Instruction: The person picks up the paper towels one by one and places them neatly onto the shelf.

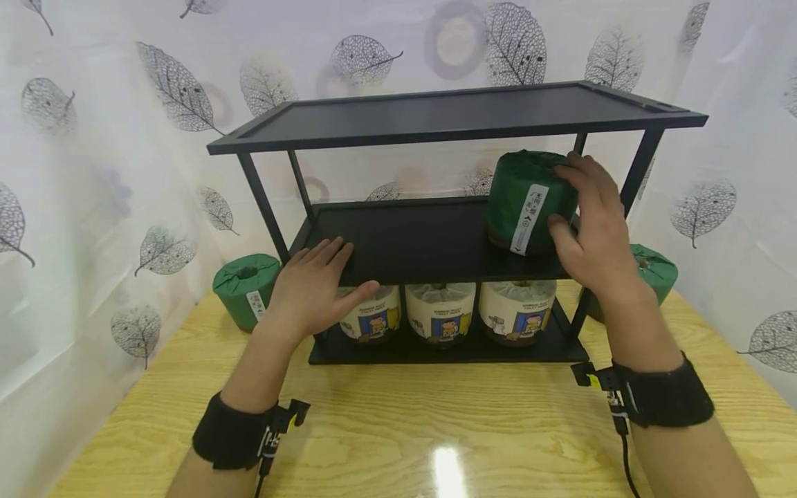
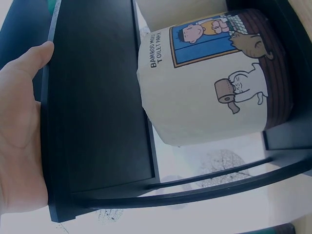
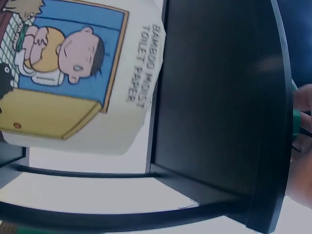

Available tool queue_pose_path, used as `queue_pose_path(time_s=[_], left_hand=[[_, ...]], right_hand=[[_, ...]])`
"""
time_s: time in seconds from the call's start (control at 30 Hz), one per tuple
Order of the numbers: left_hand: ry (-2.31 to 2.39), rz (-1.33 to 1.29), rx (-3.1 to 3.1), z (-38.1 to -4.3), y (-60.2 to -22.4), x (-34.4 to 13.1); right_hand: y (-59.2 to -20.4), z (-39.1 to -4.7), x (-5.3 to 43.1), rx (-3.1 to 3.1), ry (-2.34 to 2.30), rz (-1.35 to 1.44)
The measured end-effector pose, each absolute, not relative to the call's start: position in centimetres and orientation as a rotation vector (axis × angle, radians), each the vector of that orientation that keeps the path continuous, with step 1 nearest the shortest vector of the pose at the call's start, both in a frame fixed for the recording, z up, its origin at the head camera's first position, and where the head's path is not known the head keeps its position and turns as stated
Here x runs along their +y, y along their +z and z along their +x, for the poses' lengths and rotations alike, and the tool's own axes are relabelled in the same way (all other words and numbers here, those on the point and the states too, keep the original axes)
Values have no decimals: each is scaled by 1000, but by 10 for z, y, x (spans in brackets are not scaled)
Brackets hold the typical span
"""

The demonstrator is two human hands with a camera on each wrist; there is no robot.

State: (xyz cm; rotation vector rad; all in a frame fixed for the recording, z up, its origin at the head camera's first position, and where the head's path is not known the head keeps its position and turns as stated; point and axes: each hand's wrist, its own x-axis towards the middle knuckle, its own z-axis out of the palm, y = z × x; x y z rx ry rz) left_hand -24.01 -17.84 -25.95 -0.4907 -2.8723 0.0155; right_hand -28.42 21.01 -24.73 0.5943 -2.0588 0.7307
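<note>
My right hand [image 1: 594, 225] grips a green-wrapped toilet paper roll [image 1: 513, 197] with a white label, its fingers over the top right and its thumb on the front. The roll stands at the right end of the middle board [image 1: 405, 238] of a black two-tier rack. At that board's front left edge rests my left hand [image 1: 314, 290], fingers straight on top and thumb pointing right. The left wrist view has this hand [image 2: 19, 136] along the board's edge. In the right wrist view, the board mostly hides my right hand [image 3: 302, 146].
Below, three cream toilet paper rolls with cartoon prints stand on the rack's bottom board [image 1: 442, 354]. Green rolls stand on the wooden table [image 1: 398, 422] left [image 1: 236, 290] and right [image 1: 660, 273] of the rack. A black top panel [image 1: 461, 114] spans above. Leaf-patterned curtain [image 1: 99, 173] hangs behind.
</note>
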Motion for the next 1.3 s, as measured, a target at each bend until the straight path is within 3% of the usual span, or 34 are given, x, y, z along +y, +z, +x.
queue_pose_path(time_s=[0.67,1.3], left_hand=[[2,-492,-2865,-240,-261,-180],[1,-495,-2856,-241,-262,-180]], right_hand=[[-243,-271,216,-2258,760,448],[-243,-278,201,-1902,634,588]])
